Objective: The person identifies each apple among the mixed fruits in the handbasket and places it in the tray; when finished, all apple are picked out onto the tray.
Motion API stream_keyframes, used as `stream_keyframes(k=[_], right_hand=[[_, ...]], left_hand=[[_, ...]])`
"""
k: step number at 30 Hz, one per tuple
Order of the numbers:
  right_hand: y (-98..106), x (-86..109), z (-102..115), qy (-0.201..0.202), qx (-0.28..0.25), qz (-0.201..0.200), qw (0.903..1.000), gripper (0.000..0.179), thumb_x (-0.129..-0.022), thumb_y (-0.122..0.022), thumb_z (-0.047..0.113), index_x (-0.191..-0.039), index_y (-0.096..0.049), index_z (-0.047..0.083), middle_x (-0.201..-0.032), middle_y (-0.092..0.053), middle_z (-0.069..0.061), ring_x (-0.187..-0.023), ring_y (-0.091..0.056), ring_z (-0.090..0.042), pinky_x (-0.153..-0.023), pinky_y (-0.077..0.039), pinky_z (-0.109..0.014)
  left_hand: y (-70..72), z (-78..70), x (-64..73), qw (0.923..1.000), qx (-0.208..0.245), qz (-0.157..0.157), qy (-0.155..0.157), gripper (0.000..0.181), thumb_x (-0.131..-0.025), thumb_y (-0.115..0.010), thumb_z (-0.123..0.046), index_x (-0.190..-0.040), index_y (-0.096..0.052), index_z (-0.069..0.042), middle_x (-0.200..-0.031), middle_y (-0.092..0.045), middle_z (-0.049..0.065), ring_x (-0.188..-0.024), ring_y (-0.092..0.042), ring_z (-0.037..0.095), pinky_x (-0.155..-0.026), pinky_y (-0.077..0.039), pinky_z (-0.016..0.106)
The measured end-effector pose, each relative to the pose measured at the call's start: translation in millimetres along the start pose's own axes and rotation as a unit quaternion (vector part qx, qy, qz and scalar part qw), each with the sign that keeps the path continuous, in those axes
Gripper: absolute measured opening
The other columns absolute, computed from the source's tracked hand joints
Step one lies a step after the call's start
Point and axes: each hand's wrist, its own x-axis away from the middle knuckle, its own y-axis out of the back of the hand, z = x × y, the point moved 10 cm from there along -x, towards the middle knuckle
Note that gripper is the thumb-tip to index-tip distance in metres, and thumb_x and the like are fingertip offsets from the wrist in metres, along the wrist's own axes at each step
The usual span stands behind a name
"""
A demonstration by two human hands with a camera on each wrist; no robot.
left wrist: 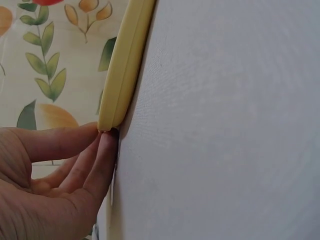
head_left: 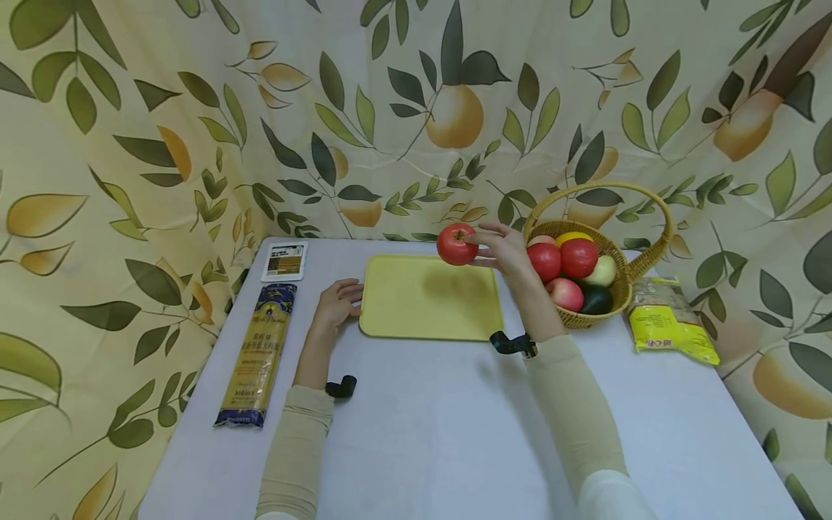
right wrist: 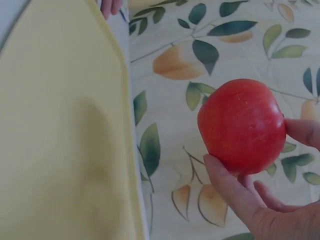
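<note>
A red tomato (head_left: 457, 244) is held in the air by my right hand (head_left: 503, 251), above the back right part of a yellow cutting board (head_left: 416, 296). In the right wrist view the thumb and fingers grip the tomato (right wrist: 242, 127) from the side, with the board (right wrist: 60, 100) at the left. My left hand (head_left: 336, 305) is at the board's left edge. The left wrist view shows the thumb and fingertips of that hand (left wrist: 60, 175) touching the end of the board (left wrist: 122, 75), which lies on the white tabletop.
A wicker basket (head_left: 622, 292) with several fruits and vegetables stands right of the board. Beside it lies a yellow bag (head_left: 669, 321). On the left are a spaghetti pack (head_left: 256, 354) and a white tablet-like item (head_left: 284, 261). Patterned fabric (head_left: 403, 94) hangs behind the table.
</note>
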Motion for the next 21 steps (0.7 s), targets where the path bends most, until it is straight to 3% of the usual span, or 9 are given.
stream_keyframes(k=[8,16,21], right_hand=[[-22,-11.9,-13,0.014,0.008,0.009,0.9998,0.069,-0.091,-0.077,0.011,-0.151,-0.046,-0.002,-0.144,-0.056,-0.022,-0.085,-0.076,-0.024,-0.081,-0.063,-0.044],[-47,-21.8,-28,-0.001,0.007,0.016,0.9998,0.072,-0.090,-0.076,0.010,-0.152,-0.042,-0.005,-0.150,-0.052,-0.021,-0.087,-0.075,-0.024,-0.092,-0.059,-0.051],[-61,-28.8,-42,-0.026,-0.002,0.013,0.9996,0.067,-0.089,-0.077,0.013,-0.148,-0.048,-0.002,-0.147,-0.053,-0.018,-0.088,-0.074,-0.025,-0.095,-0.057,-0.053]], left_hand=[[0.7,1.9,0.7,1.0000,0.005,-0.007,0.005,0.077,-0.078,-0.053,0.032,-0.148,-0.052,0.000,-0.146,-0.060,0.018,-0.133,-0.059,0.034,-0.073,-0.055,0.020],[-1.0,2.3,-0.6,1.0000,0.002,-0.009,0.003,0.076,-0.078,-0.053,0.032,-0.147,-0.053,0.000,-0.145,-0.060,0.019,-0.132,-0.059,0.034,-0.070,-0.054,0.019],[0.1,2.1,0.4,0.9998,0.006,-0.012,0.013,0.077,-0.078,-0.054,0.032,-0.147,-0.053,0.000,-0.146,-0.060,0.018,-0.133,-0.059,0.034,-0.071,-0.055,0.021]])
